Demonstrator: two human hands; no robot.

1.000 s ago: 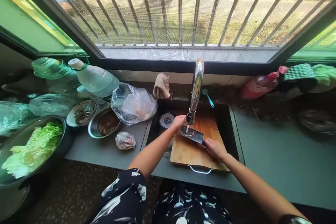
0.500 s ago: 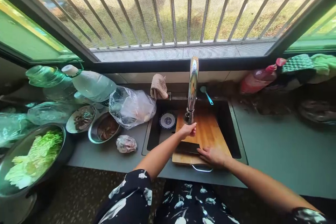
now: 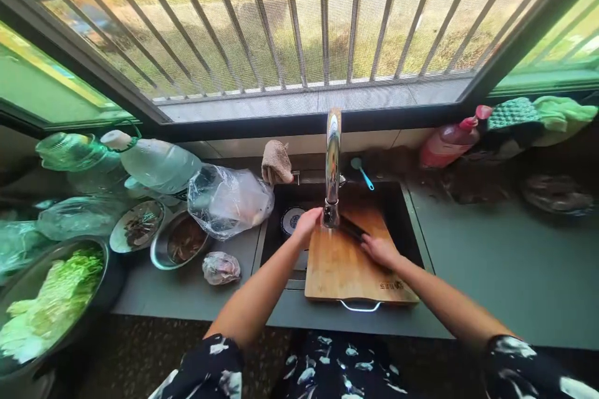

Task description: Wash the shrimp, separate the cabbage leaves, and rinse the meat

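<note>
Window bars and mesh fill the top of our view, above a grey countertop (image 3: 491, 262) and a dark sink (image 3: 402, 212) set into it. Across the sink lies a wooden cutting board (image 3: 346, 268), its metal handle hanging over the near edge. At far left sits a large bowl of cut greens (image 3: 51, 299), with 2 clear water bottles (image 3: 154, 162) lying on their sides behind it. Nearer the sink we see a crumpled plastic bag (image 3: 229, 199), 2 small metal dishes (image 3: 180, 242) of dark food, and a small wrapped lump (image 3: 221, 267). A chrome faucet (image 3: 332, 162) rises from the back of the sink, its spout ending over the far end of the board. Our right hand (image 3: 381, 250) is wrapped around the dark handle of a knife (image 3: 352, 229), which lies low across the board's far end with its blade pointing toward the spout; the blade itself is mostly hidden. Our left hand (image 3: 306, 224) is curled loosely just beside the spout's tip, at the blade end, though we cannot tell whether it touches metal. A pink bottle (image 3: 449, 143) lies at the right by the window.
</note>
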